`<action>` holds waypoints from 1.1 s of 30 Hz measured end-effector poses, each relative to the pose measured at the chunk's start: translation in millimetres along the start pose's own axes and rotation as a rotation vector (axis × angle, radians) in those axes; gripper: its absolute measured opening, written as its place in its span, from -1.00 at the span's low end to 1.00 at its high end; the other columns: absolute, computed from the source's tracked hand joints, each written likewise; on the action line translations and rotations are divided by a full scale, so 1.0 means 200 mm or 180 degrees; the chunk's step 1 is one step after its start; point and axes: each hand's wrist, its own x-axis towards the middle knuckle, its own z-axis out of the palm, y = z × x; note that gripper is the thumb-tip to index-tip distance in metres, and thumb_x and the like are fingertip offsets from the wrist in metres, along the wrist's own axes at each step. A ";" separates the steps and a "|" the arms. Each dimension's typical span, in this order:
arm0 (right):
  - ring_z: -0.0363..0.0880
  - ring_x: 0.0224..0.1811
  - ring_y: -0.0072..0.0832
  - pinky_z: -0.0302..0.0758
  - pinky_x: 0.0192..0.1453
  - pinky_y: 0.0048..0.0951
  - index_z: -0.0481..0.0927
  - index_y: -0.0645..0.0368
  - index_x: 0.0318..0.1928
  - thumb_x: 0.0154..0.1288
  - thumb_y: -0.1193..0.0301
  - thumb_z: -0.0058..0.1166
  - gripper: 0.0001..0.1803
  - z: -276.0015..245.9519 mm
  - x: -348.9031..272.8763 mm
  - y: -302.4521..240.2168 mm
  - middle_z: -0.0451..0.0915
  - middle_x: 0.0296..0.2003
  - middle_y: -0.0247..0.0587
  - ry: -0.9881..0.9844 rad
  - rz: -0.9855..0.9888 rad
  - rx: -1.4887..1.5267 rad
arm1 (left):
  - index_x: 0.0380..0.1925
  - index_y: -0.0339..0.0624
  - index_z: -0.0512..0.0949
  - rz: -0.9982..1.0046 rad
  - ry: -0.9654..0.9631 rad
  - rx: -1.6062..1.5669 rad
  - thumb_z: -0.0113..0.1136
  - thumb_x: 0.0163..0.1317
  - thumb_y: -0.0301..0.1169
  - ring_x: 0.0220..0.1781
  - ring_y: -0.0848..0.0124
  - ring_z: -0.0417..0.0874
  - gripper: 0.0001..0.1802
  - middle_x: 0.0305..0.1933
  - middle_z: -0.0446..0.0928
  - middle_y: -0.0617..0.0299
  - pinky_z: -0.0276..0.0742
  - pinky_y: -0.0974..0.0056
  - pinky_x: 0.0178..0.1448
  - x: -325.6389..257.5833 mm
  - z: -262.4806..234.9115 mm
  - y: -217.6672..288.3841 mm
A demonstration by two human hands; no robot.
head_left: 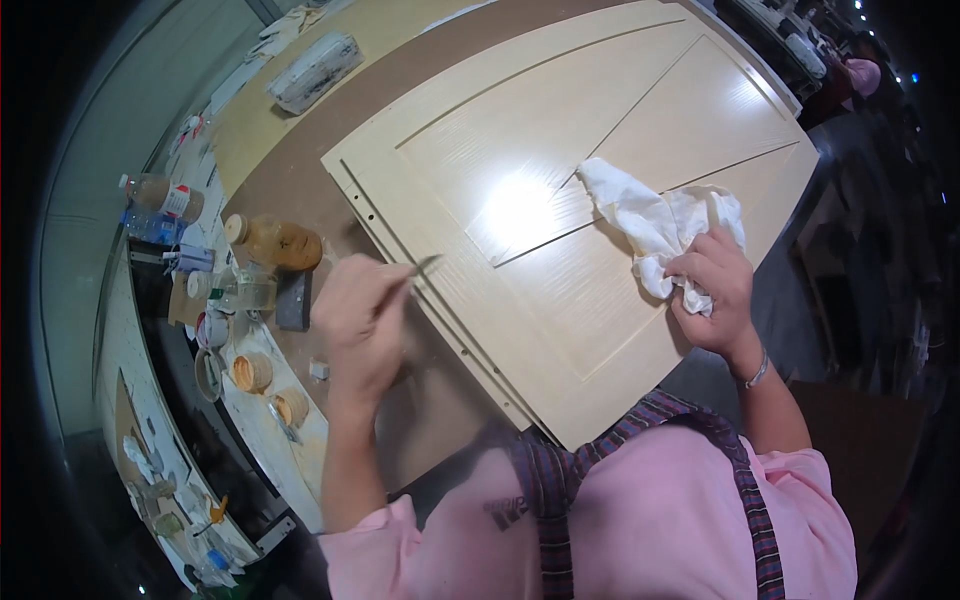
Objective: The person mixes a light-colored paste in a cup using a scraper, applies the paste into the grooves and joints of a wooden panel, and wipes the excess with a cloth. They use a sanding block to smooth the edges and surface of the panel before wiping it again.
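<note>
A pale cream door panel (pixel 560 330) with grooved lines lies across the work table in front of me. My right hand (pixel 715 275) is closed on a crumpled white cloth (pixel 650 215), which rests on the panel's right part. My left hand (pixel 365 310) is closed beside the panel's left edge, pinching a small thin dark blade (pixel 428 264). Motion blurs this hand, and the blade's other end is hidden in the fingers. Several small dark holes run along the panel's left edge.
Left of the panel lie a bottle of amber liquid (pixel 280 243), a dark block (pixel 293 300), a clear jar (pixel 250 288) and open tubs of orange paste (pixel 250 372). Plastic bottles (pixel 165 197) stand farther left. A paint-stained white block (pixel 315 72) sits at the back. Another person (pixel 862 75) is at far right.
</note>
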 end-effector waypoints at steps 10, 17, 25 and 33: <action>0.36 -0.46 -0.14 0.31 -0.37 -0.26 0.57 0.19 -0.41 -0.19 0.57 0.13 -0.80 0.00 0.05 -0.04 0.41 -0.53 -0.14 -0.0178 0.0112 0.0034 | -0.32 -0.34 0.60 -0.2514 0.0242 -0.1056 0.24 0.24 -0.56 -0.37 0.48 0.47 -0.95 -0.40 0.49 0.18 0.40 0.35 -0.23 -0.76 0.35 -0.14; 0.35 -0.44 -0.17 0.31 -0.37 -0.24 0.54 0.18 -0.43 -0.18 0.53 0.13 -0.82 0.03 0.09 -0.09 0.40 -0.52 -0.16 -0.0320 0.0121 -0.0050 | -0.26 -0.28 0.63 -0.0900 0.0388 -0.0971 0.17 0.24 -0.64 -0.32 0.40 0.53 -0.89 -0.36 0.52 0.18 0.43 0.33 -0.20 -0.20 0.06 0.05; 0.37 -0.45 -0.19 0.33 -0.39 -0.23 0.57 0.14 -0.42 -0.22 0.51 0.15 -0.79 0.04 0.08 -0.10 0.42 -0.51 -0.20 -0.0049 -0.0029 -0.0053 | -0.30 -0.26 0.70 0.0640 -0.0921 -0.0472 0.30 0.09 -0.70 -0.36 0.34 0.57 -0.82 -0.42 0.51 0.19 0.44 0.31 -0.29 0.27 0.11 0.01; 0.40 -0.41 -0.17 0.34 -0.36 -0.25 0.59 0.16 -0.39 -0.24 0.53 0.20 -0.75 0.04 0.07 -0.12 0.43 -0.48 -0.17 -0.0059 0.0139 -0.0202 | -0.32 -0.23 0.71 0.0541 -0.1421 -0.0969 0.35 0.05 -0.66 -0.37 0.33 0.55 -0.83 -0.42 0.50 0.20 0.44 0.29 -0.30 0.36 0.12 -0.05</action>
